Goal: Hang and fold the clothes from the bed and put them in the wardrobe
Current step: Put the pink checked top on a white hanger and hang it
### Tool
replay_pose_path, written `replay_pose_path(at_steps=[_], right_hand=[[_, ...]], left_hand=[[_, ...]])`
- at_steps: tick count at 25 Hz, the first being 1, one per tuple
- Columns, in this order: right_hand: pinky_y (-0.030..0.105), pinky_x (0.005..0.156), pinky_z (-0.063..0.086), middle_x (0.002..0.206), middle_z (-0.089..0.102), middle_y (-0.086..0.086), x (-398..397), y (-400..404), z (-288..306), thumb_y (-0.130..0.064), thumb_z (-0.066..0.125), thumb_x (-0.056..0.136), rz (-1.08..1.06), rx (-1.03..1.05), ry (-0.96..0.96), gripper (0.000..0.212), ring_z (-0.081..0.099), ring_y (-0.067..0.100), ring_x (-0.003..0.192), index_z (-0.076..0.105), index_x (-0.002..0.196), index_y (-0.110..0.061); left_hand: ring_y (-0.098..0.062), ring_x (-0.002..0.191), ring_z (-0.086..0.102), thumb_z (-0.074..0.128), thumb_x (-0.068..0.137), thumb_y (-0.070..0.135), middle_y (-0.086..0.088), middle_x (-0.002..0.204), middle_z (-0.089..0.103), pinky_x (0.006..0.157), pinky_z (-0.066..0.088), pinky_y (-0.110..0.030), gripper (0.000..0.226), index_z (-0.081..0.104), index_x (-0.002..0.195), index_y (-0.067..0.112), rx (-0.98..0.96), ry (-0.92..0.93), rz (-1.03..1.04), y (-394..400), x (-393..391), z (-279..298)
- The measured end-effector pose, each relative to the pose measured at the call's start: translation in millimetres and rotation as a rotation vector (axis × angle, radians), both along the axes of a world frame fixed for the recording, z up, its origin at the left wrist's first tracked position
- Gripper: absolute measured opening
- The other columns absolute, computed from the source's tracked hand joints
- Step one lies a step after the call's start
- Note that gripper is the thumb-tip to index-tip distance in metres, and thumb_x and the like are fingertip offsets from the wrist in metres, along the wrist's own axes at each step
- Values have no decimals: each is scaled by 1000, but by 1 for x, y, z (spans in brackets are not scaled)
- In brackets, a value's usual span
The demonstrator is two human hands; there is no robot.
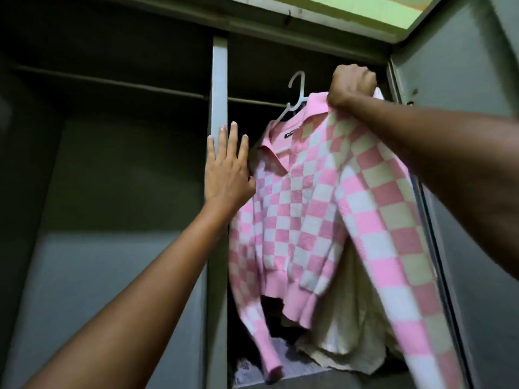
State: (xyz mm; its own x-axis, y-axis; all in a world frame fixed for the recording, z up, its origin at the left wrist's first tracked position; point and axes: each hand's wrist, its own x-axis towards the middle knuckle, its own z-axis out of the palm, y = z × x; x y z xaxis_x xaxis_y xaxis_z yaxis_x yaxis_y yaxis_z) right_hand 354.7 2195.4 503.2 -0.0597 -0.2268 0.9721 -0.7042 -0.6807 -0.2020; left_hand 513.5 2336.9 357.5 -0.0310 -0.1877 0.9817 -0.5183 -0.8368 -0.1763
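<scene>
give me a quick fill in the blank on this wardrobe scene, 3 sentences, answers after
1. The checkered sweater is white and ____.
2. The sweater hangs on a white ____ whose hook is near the rail.
3. The ____ hand is the one with straight fingers resting against the wardrobe's centre post, while the other hand grips the sweater's shoulder.

Missing words: pink; hanger; left
</scene>
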Motion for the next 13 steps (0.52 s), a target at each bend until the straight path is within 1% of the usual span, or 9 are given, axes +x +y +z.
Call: replay_pose_path(at_steps=[3, 4, 5, 6, 8, 9, 11, 13], right_hand=[[34, 84, 45, 118, 62, 15, 33, -16, 13, -3, 46, 92, 38, 10, -17, 25, 57, 32, 112, 62, 111, -6], [34, 83, 46, 117, 62, 14, 43, -20, 16, -3, 46, 92, 50, 10, -16, 25, 58, 31, 112, 62, 111, -6], [34, 82, 46, 117, 62, 13, 53, -23, 19, -3, 47, 92, 60, 8, -11, 25, 58, 31, 111, 63, 111, -7], [33, 82, 46, 117, 62, 13, 63, -26, 21, -3, 47, 92, 70, 4, -3, 25, 58, 30, 111, 63, 111, -7], [32, 81, 46, 117, 63, 12, 79, -32, 24, -2, 46, 92, 83, -9, 8, 27, 59, 29, 111, 63, 112, -8], [31, 81, 46, 117, 63, 12, 87, -35, 25, -1, 45, 92, 83, -13, 15, 28, 59, 29, 110, 63, 112, -8], [31, 81, 46, 118, 62, 12, 101, -41, 26, 1, 43, 92, 76, -10, 23, 29, 59, 29, 110, 62, 112, -7], [31, 81, 46, 119, 61, 13, 110, -48, 28, 1, 43, 92, 68, 0, 16, 29, 58, 30, 111, 62, 113, -6]], left_hand=[[-31, 145, -10, 42, 91, 46, -17, 156, -9, 117, -3, -45, 79, 3, 151, 13, -22, -36, 59, -4, 4, 1], [-31, 145, -10, 42, 92, 47, -18, 156, -8, 117, -3, -45, 78, 5, 150, 12, -24, -39, 81, -5, 5, 0], [-32, 145, -9, 41, 92, 48, -18, 157, -6, 117, -2, -46, 75, 11, 150, 11, -20, -44, 114, -6, 5, 0], [-33, 145, -8, 40, 92, 49, -16, 157, -1, 116, -2, -47, 71, 21, 148, 10, -9, -52, 153, -7, 5, 0], [-35, 144, -8, 39, 92, 50, -13, 157, 10, 116, -1, -49, 60, 44, 136, 11, 22, -59, 203, -7, 3, 0], [-35, 144, -7, 39, 91, 50, -12, 156, 16, 116, -1, -50, 55, 52, 129, 12, 31, -51, 203, -6, 2, 1], [-36, 144, -6, 39, 91, 49, -11, 152, 27, 116, -1, -50, 52, 61, 120, 13, 33, -38, 195, -6, 1, 0], [-36, 144, -4, 40, 90, 48, -11, 145, 39, 116, 1, -51, 50, 65, 115, 12, 27, -35, 204, -7, 1, -1]])
